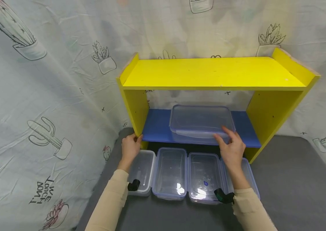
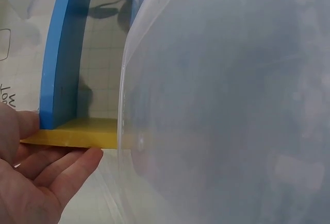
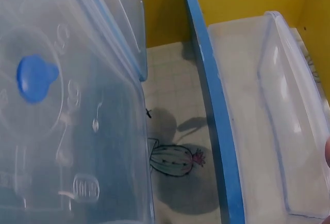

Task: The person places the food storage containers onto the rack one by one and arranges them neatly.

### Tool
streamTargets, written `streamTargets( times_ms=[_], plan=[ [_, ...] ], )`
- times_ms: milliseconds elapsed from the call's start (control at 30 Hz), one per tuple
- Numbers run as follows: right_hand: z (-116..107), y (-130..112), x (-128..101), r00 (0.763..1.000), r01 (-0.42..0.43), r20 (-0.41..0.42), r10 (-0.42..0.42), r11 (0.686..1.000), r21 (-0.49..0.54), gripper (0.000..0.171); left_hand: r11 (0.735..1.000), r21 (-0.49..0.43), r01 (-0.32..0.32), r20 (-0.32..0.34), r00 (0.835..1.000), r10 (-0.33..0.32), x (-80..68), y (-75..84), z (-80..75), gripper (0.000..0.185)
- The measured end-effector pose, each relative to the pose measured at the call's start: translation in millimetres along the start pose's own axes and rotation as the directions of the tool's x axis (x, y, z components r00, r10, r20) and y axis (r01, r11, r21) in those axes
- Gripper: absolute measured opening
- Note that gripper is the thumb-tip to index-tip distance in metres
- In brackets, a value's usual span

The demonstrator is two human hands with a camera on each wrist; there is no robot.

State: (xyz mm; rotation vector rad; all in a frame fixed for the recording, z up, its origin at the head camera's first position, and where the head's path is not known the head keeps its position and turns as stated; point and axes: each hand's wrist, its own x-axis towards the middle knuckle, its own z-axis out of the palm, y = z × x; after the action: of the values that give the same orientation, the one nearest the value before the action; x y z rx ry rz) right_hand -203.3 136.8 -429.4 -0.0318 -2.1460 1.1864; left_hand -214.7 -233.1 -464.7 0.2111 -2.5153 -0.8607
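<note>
A clear lidded container [image 1: 201,123] lies on the blue lower board [image 1: 157,126] of a yellow shelf [image 1: 213,72]. My right hand [image 1: 231,147] holds its front right rim, fingers on the lid and thumb at the front edge. The right wrist view shows that container [image 3: 268,105] beside the blue board [image 3: 219,131]. My left hand [image 1: 130,146] grips the bottom of the shelf's left side panel [image 1: 135,106]. In the left wrist view the thumb and fingers [image 2: 67,167] pinch the yellow panel edge [image 2: 77,134].
Several open clear containers [image 1: 170,173] sit in a row on the grey table [image 1: 295,186] just in front of the shelf, under both wrists. One [image 2: 232,105] fills the left wrist view. A cactus-print cloth [image 1: 50,96] hangs behind and to the left.
</note>
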Motion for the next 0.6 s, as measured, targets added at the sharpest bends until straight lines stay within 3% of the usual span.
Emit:
streamTargets(
  times_ms=[600],
  plan=[
    [34, -21, -3, 0.998, -0.035, 0.061, 0.032, 0.998, 0.048, 0.046, 1.0, -0.002, 0.003, 0.003, 1.0, -0.003, 0.2, 0.2, -3.0, 0.028]
  ],
)
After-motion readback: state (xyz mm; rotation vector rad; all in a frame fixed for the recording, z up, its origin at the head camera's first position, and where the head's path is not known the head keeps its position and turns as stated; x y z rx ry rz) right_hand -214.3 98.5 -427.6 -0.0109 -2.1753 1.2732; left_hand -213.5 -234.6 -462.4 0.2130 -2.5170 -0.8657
